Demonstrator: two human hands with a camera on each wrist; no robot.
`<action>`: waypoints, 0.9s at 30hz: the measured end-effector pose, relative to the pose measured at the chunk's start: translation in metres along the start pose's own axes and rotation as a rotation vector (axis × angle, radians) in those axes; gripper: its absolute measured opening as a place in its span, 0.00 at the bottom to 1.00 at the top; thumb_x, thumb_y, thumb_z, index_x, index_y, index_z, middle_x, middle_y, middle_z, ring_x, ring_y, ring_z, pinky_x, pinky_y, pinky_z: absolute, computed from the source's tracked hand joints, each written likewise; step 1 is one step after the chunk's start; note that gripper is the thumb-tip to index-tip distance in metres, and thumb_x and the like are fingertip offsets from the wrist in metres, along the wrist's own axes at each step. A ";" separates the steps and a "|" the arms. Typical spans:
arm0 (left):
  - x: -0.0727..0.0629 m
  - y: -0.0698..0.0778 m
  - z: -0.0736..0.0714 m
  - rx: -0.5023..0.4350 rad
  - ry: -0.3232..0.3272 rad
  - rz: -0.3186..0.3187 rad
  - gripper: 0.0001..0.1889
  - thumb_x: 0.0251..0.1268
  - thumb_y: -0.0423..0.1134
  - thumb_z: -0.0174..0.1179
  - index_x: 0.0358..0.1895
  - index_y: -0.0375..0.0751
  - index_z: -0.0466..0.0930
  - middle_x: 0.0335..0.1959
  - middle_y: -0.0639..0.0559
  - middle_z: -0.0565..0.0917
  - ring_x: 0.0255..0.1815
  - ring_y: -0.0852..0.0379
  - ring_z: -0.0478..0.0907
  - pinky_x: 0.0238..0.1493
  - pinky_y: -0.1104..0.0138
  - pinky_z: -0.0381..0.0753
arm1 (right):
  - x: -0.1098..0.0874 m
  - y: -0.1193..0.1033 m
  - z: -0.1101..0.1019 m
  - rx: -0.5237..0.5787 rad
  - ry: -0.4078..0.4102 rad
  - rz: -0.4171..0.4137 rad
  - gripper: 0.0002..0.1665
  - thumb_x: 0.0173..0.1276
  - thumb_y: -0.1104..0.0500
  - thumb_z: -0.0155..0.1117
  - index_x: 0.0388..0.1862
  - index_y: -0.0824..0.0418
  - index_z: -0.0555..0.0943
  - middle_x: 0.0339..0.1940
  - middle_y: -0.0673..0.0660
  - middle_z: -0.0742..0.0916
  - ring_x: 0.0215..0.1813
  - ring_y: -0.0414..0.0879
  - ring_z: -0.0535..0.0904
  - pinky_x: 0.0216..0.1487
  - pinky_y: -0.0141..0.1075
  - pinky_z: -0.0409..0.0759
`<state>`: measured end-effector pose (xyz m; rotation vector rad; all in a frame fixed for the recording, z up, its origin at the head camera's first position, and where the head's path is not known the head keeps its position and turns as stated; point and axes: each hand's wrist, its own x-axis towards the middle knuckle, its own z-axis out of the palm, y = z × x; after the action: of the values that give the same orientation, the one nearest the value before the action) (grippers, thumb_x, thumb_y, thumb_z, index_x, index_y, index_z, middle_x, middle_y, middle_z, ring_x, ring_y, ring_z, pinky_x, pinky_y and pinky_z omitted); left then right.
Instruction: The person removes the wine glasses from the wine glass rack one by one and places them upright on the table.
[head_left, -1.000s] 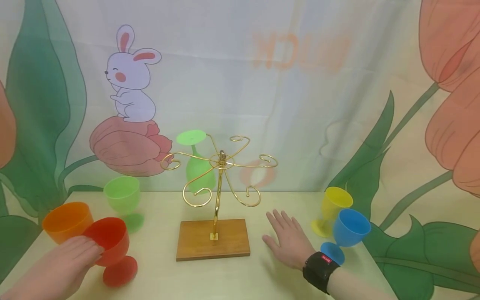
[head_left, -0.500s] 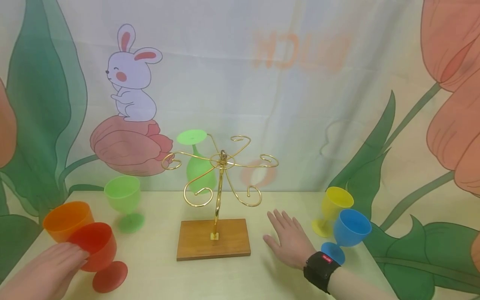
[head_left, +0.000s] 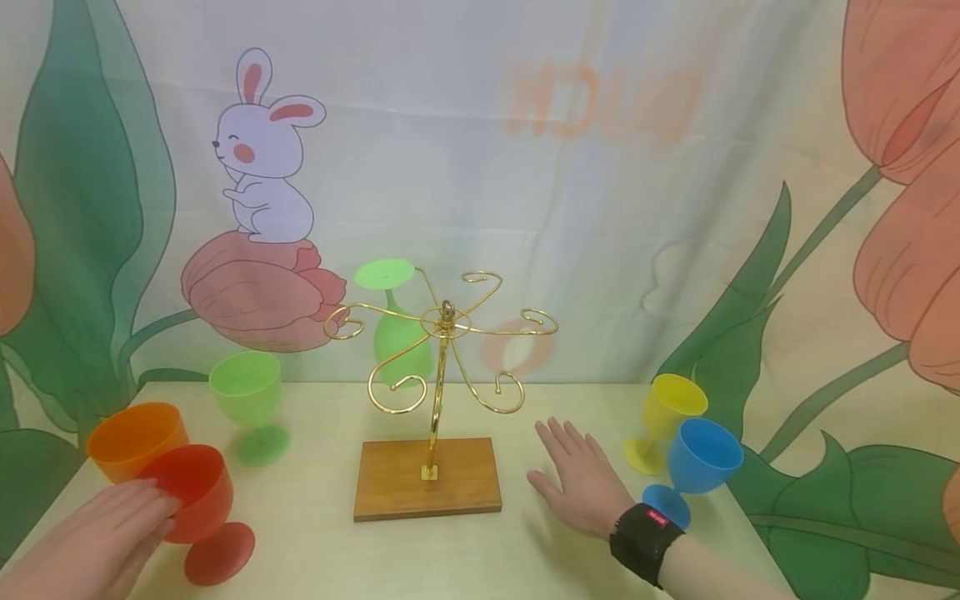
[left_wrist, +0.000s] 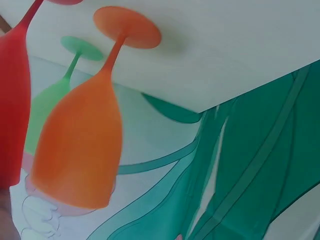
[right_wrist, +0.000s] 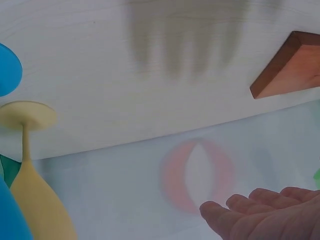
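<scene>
At the lower left of the head view, my left hand (head_left: 105,533) holds the red goblet (head_left: 206,500) by the near side of its bowl; the thumb's grip is mostly hidden. The goblet stands upright, close to an orange goblet (head_left: 135,437). In the left wrist view, a fingertip shows by the rim of the red goblet (left_wrist: 12,110), beside the orange goblet (left_wrist: 80,145). My right hand (head_left: 581,483) has its fingers spread, palm down, over the table, between the rack's wooden base (head_left: 427,492) and the blue goblet (head_left: 703,454). It holds nothing.
A gold wire rack (head_left: 442,367) stands mid-table on its base, with a green goblet (head_left: 401,333) hanging upside down at its rear left. Another green goblet (head_left: 247,392) stands at back left, a yellow goblet (head_left: 671,408) at right. A printed cloth (head_left: 450,167) hangs behind.
In the first half second, my left hand and the red goblet moved left and slightly nearer, towards the orange goblet. Since then both are still. The right hand has stayed in place.
</scene>
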<state>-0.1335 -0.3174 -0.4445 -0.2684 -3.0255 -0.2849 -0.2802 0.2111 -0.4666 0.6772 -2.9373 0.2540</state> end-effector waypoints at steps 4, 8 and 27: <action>0.011 0.012 -0.009 0.056 0.226 0.216 0.27 0.58 0.54 0.67 0.56 0.43 0.79 0.56 0.49 0.78 0.57 0.44 0.70 0.73 0.53 0.54 | 0.001 -0.006 -0.018 -0.001 0.036 -0.033 0.45 0.71 0.30 0.40 0.79 0.51 0.52 0.78 0.55 0.59 0.77 0.52 0.50 0.74 0.53 0.47; 0.019 0.043 -0.012 0.099 0.340 0.389 0.37 0.59 0.60 0.62 0.69 0.47 0.68 0.69 0.49 0.68 0.69 0.45 0.60 0.73 0.69 0.31 | 0.002 -0.019 -0.047 0.026 0.115 -0.100 0.45 0.72 0.33 0.46 0.79 0.52 0.51 0.78 0.55 0.59 0.77 0.52 0.51 0.74 0.51 0.50; 0.044 0.104 0.051 0.148 0.183 0.495 0.45 0.64 0.73 0.43 0.78 0.56 0.45 0.79 0.56 0.47 0.78 0.49 0.40 0.74 0.61 0.26 | 0.011 -0.081 -0.129 0.058 0.432 -0.591 0.49 0.68 0.43 0.59 0.78 0.64 0.51 0.78 0.58 0.56 0.77 0.55 0.52 0.74 0.49 0.52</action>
<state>-0.1614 -0.2000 -0.4715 -0.8981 -2.6675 -0.0412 -0.2447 0.1589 -0.3272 1.2694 -2.2162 0.3652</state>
